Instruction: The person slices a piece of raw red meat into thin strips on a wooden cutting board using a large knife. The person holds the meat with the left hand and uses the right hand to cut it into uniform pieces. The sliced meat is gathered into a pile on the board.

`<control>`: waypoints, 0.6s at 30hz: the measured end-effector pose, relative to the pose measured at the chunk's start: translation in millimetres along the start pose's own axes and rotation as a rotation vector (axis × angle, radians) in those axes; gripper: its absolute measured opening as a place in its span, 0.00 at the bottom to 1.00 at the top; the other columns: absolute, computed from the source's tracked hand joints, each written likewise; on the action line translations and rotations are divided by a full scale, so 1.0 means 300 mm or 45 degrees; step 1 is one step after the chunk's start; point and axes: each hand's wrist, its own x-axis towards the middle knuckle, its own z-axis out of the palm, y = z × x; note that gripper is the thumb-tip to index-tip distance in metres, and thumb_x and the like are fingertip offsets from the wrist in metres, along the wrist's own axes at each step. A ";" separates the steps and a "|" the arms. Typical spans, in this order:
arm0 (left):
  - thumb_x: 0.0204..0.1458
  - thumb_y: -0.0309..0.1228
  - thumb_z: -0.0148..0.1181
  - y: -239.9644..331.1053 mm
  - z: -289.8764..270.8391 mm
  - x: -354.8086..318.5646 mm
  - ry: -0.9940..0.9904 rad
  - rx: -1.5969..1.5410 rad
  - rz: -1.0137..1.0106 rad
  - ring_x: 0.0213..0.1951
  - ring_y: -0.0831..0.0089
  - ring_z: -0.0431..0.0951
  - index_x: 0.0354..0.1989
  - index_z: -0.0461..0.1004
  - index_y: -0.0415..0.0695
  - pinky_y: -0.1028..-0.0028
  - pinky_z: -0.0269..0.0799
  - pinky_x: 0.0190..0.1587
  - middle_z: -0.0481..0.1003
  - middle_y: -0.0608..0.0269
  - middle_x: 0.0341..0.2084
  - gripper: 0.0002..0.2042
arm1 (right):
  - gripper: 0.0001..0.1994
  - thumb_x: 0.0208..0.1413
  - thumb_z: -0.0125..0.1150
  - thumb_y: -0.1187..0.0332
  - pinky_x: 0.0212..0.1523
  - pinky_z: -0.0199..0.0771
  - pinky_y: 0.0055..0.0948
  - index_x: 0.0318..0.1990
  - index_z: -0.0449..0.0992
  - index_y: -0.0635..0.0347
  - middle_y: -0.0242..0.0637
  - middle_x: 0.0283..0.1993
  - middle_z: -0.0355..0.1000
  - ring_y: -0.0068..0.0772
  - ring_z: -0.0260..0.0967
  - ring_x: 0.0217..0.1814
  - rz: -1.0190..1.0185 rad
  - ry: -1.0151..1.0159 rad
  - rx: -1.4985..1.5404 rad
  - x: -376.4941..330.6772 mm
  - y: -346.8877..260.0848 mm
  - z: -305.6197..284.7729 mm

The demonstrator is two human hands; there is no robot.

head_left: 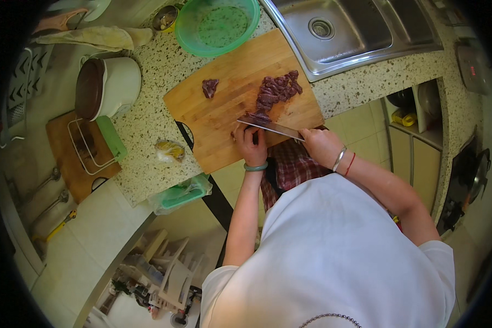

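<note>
My right hand (323, 147) is closed around the handle of a kitchen knife (273, 128). The blade points left across the near part of a wooden cutting board (229, 65), in front of my left fingers. Curled down against the board close to the blade, my left hand (250, 146) grips a piece of dark red meat, mostly hidden by the fingers. Just beyond the blade lies a pile of sliced meat (277, 92). A separate small chunk of meat (210, 87) sits farther left on the board.
A green basin (216, 50) stands behind the board, with a steel sink (361, 46) to its right. On the left are a white pot-like container with a brown lid (90, 90), a small plastic bag (169, 151) and a second board (65, 147). A bagged green bin (183, 194) hangs at the counter edge.
</note>
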 end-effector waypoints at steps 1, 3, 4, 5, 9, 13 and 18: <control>0.45 0.21 0.63 -0.001 0.001 0.002 0.011 0.010 0.018 0.41 0.53 0.69 0.30 0.72 0.41 0.61 0.63 0.48 0.71 0.53 0.37 0.06 | 0.04 0.54 0.53 0.71 0.30 0.76 0.45 0.34 0.71 0.63 0.50 0.26 0.75 0.52 0.76 0.29 0.006 0.000 -0.016 -0.002 -0.005 0.005; 0.44 0.21 0.63 -0.002 -0.001 0.005 0.015 0.018 0.032 0.40 0.53 0.69 0.29 0.72 0.41 0.60 0.63 0.47 0.71 0.53 0.35 0.06 | 0.04 0.53 0.53 0.73 0.30 0.76 0.45 0.33 0.70 0.63 0.49 0.26 0.75 0.51 0.76 0.29 0.007 -0.010 -0.049 -0.001 -0.014 0.007; 0.43 0.21 0.62 -0.002 -0.002 0.005 0.007 0.016 0.027 0.40 0.53 0.69 0.29 0.71 0.41 0.60 0.63 0.47 0.71 0.53 0.35 0.06 | 0.03 0.52 0.52 0.74 0.30 0.77 0.44 0.33 0.70 0.63 0.49 0.26 0.75 0.51 0.76 0.29 0.002 -0.020 -0.066 0.001 -0.019 0.002; 0.43 0.21 0.62 -0.001 -0.004 0.005 0.000 0.015 0.022 0.39 0.53 0.69 0.29 0.71 0.41 0.60 0.63 0.47 0.71 0.53 0.34 0.06 | 0.03 0.52 0.52 0.74 0.30 0.77 0.44 0.33 0.70 0.63 0.49 0.26 0.76 0.51 0.76 0.29 -0.003 -0.031 -0.083 0.003 -0.025 0.001; 0.43 0.21 0.62 0.005 -0.004 0.005 0.000 -0.036 -0.040 0.39 0.52 0.70 0.29 0.71 0.41 0.61 0.64 0.45 0.71 0.54 0.33 0.06 | 0.03 0.52 0.52 0.74 0.30 0.78 0.43 0.33 0.70 0.63 0.49 0.26 0.76 0.51 0.77 0.30 0.047 -0.070 -0.080 0.024 -0.057 0.014; 0.43 0.22 0.62 0.011 -0.009 0.017 0.007 -0.018 -0.006 0.38 0.52 0.70 0.29 0.72 0.41 0.61 0.65 0.43 0.72 0.54 0.31 0.06 | 0.04 0.52 0.53 0.73 0.31 0.78 0.42 0.34 0.71 0.64 0.48 0.27 0.76 0.50 0.77 0.30 0.036 -0.026 -0.057 0.094 -0.110 0.028; 0.45 0.24 0.63 0.006 -0.008 0.014 -0.021 -0.085 -0.049 0.37 0.52 0.71 0.29 0.72 0.40 0.61 0.67 0.41 0.72 0.54 0.32 0.06 | 0.04 0.52 0.53 0.72 0.30 0.78 0.42 0.34 0.71 0.63 0.49 0.27 0.76 0.50 0.77 0.31 -0.124 0.172 -0.105 0.208 -0.152 0.077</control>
